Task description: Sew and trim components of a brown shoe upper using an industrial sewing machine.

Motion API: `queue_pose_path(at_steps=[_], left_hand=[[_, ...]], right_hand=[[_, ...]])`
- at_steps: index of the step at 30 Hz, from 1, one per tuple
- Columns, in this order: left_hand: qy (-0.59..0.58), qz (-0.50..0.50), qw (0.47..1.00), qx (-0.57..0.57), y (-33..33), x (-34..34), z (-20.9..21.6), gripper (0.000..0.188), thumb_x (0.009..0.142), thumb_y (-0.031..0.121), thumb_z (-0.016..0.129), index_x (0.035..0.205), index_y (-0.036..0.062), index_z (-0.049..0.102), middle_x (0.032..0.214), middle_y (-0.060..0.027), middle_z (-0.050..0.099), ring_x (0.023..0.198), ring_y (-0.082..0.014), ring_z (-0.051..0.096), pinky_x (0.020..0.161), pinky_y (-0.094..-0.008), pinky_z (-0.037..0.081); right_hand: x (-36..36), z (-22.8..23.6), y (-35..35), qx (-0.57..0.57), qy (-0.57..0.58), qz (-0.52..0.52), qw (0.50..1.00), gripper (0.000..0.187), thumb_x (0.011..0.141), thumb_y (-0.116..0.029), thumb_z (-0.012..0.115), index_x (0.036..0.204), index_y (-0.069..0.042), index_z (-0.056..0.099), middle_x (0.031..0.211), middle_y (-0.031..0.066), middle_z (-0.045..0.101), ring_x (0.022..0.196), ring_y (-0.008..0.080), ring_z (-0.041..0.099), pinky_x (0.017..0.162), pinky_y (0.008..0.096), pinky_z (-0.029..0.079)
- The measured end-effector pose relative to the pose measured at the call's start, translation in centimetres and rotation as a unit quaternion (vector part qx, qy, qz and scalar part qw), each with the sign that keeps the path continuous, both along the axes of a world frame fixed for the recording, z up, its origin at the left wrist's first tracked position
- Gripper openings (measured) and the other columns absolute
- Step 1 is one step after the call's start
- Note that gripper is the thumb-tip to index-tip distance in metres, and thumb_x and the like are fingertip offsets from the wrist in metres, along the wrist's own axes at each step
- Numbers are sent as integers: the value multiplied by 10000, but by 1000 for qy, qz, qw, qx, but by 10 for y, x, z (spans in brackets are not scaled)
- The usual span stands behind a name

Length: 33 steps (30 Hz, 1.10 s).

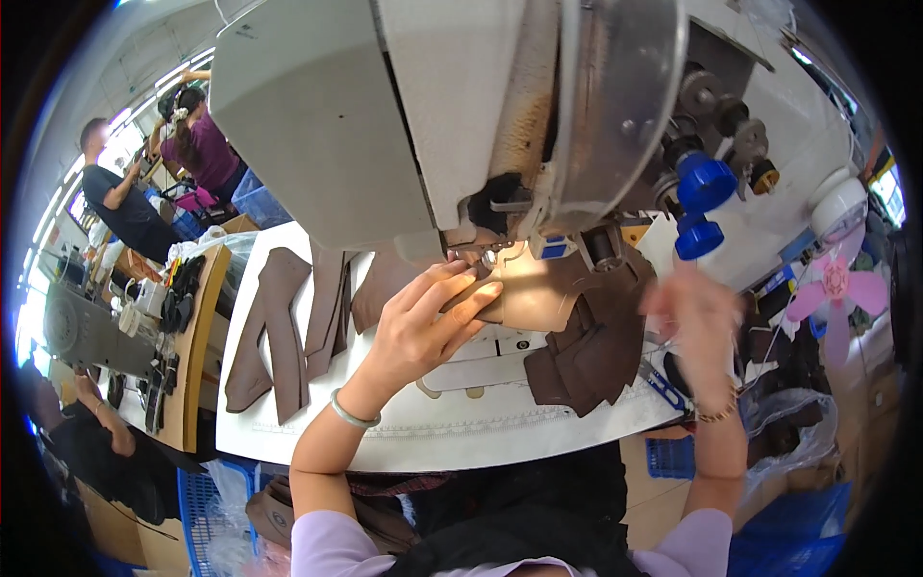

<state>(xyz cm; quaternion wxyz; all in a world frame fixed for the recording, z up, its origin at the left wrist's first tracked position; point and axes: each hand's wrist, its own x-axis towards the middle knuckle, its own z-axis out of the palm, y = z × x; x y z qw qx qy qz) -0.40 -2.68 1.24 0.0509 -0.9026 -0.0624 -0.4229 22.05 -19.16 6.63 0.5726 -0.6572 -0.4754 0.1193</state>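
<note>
Under the head of a sewing machine (317, 135), a lamp lights a tan leather piece (534, 298) by the needle area. My left hand (423, 313) has its fingers bent and pressed together at the left edge of this piece, gripping it close to the presser foot. Motion smears my right hand (697, 313), which is up beside the machine's blue knobs (704, 183), right of a stack of dark brown leather pieces (582, 361). Its fingers are too blurred to read. More brown leather strips (279, 327) lie on the left side of the white table (385, 447).
Blue-handled snips (663, 387) lie at the table's right edge. A pink fan (835, 284) stands to the far right. Blue crates (197, 514) sit below at the left. Other people (120, 192) are beyond a wooden-edged bench (207, 346) on the left.
</note>
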Motion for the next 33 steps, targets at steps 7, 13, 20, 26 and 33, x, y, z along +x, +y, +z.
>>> queue_pose_path(at_steps=[7,13,20,26,33], left_hand=[[-8,-18,999,26,-1,10,2,423,647,143,724,1059,88,651,979,-84,551,950,-270,594,851,-391,525],[7,-28,999,21,0,5,5,419,658,130,723,1065,73,640,986,-88,553,961,-275,590,855,-401,522],[5,-31,999,8,-2,6,4,337,656,116,726,974,39,645,996,-94,558,965,-282,588,831,-412,530],[9,-23,1000,-2,0,3,1,353,650,104,724,987,31,645,993,-95,555,957,-281,588,825,-406,533],[21,-35,998,51,6,5,1,399,614,49,636,1011,12,644,1007,-54,552,1057,-297,551,919,-430,507]], right_hand=[[-7,9,61,-138,408,252,866,277,901,-184,383,651,-68,407,573,64,515,312,82,364,293,202,175],[3,-5,67,-68,321,338,882,128,878,-106,406,752,-85,396,586,22,439,344,45,268,318,213,159],[-8,-3,57,-153,136,171,964,74,870,-46,447,804,-72,429,574,32,455,379,36,342,331,203,214],[-27,-28,19,146,-401,87,900,351,711,-27,626,1045,-67,526,874,99,539,777,202,548,637,299,416],[-19,-62,59,256,-514,107,812,224,683,-59,649,903,-37,617,965,63,578,915,222,579,788,320,485]])
